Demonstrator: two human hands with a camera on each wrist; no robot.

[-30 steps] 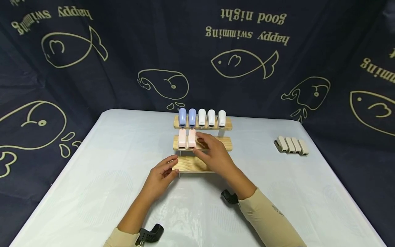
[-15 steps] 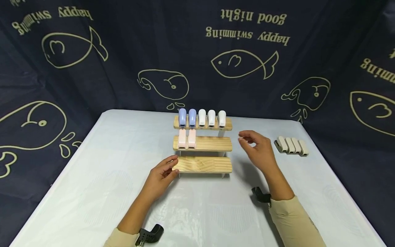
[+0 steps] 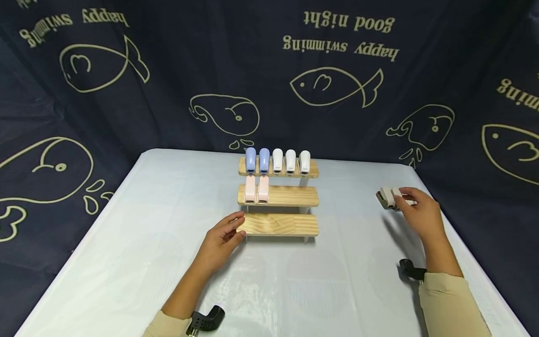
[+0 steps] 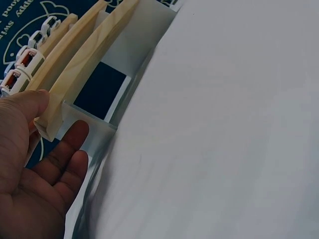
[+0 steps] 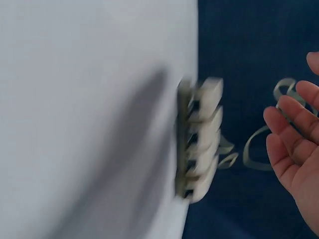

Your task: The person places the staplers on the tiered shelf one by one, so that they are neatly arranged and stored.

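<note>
My left hand (image 3: 221, 238) holds the left end of the lowest board (image 3: 280, 224) of a three-step wooden rack. In the left wrist view, the thumb lies against the end of that board (image 4: 75, 74) and two lower fingers stay loose. My right hand (image 3: 421, 213) is over a row of cream mini staplers (image 3: 386, 197) at the table's right side, hiding part of it. The right wrist view shows the fingers loosely bent with a gap to the staplers (image 5: 204, 144). Two pink mini staplers (image 3: 250, 189) stand on the middle board's left end.
On the top board stand two blue mini staplers (image 3: 264, 160) and three white ones (image 3: 290, 161). A white cloth covers the table (image 3: 345, 290). Behind it hangs a dark blue curtain (image 3: 261, 56) with fish drawings.
My right hand has moved from beside the pink staplers on the middle board rightward to the cream staplers. The left hand has stayed at the rack's end.
</note>
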